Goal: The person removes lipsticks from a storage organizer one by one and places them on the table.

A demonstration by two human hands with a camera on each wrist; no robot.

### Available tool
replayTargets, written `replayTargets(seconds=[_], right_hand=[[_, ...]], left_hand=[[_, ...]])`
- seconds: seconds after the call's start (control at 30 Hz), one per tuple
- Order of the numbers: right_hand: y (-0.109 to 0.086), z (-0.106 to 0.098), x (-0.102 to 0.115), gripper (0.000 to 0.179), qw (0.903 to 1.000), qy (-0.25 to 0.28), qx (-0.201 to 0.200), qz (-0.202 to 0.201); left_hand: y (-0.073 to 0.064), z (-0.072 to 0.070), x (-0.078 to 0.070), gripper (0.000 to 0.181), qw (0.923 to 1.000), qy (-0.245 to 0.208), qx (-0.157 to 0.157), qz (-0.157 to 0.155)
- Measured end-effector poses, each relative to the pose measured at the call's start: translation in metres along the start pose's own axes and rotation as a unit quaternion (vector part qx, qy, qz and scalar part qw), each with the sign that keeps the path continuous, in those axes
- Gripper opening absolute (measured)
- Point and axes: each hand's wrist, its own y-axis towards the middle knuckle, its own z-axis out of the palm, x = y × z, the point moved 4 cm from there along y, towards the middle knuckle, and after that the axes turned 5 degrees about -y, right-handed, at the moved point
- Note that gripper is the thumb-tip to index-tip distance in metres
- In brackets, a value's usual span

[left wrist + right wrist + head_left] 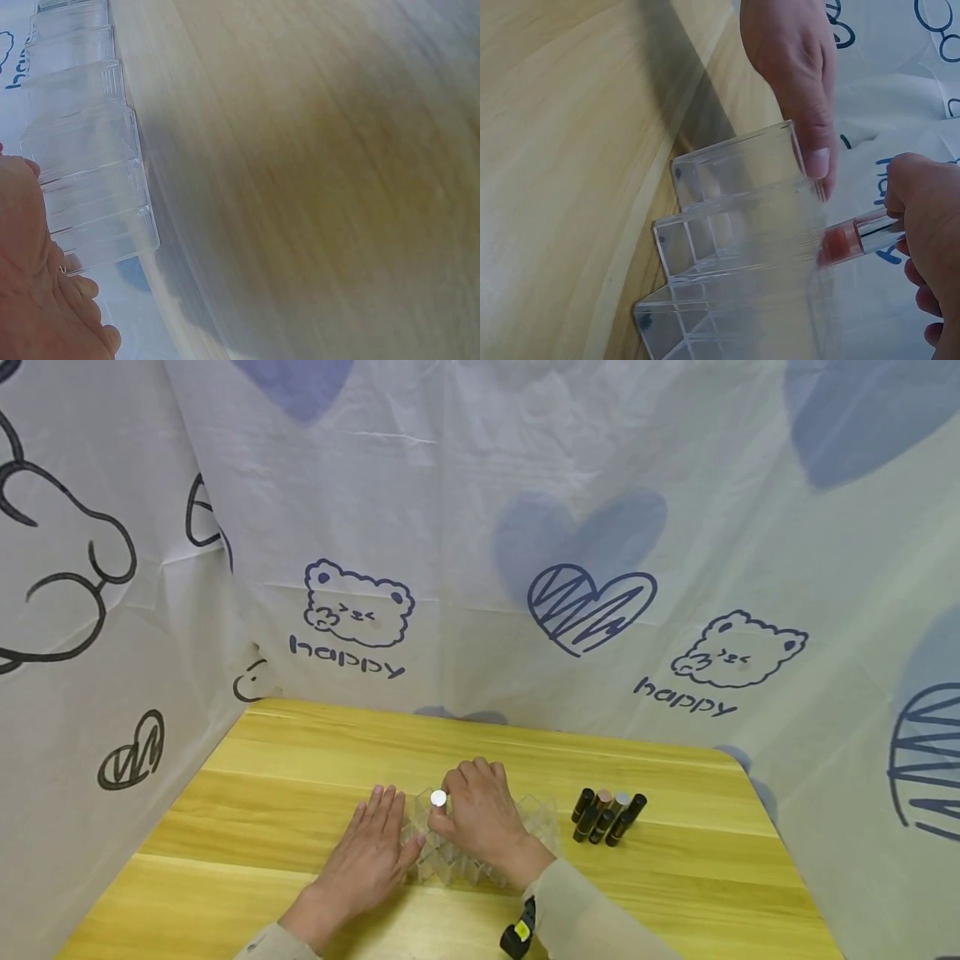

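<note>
A clear stepped organizer with several compartments stands on the table between both hands. My left hand rests along its left side with fingers straight, and the thumb lies at its edge in the right wrist view. With thumb and fingers, my right hand pinches a lipstick tube over the organizer's back part. This tube has a clear and silver body and a reddish end pointing at the organizer; its round pale end shows in the head view. Clear tiers of the organizer rise beside the left hand.
Several lipstick tubes, mostly black, stand grouped on the wooden table right of the organizer. A white printed cloth hangs behind the table and along its sides. A black strap is at the right sleeve.
</note>
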Motion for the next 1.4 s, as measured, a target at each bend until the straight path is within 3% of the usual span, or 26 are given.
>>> replayTargets(seconds=[0.67, 1.4], right_hand=[[0.007, -0.030, -0.007, 0.018, 0.9994, 0.029, -0.018, 0.009], [-0.017, -0.055, -0.038, 0.015, 0.9986, 0.036, -0.009, 0.037]], left_hand=[[-0.001, -0.001, -0.002, 0.077, 1.0000, -0.007, -0.004, -0.005], [-0.002, -0.001, -0.003, 0.078, 0.9999, -0.011, -0.004, -0.002]])
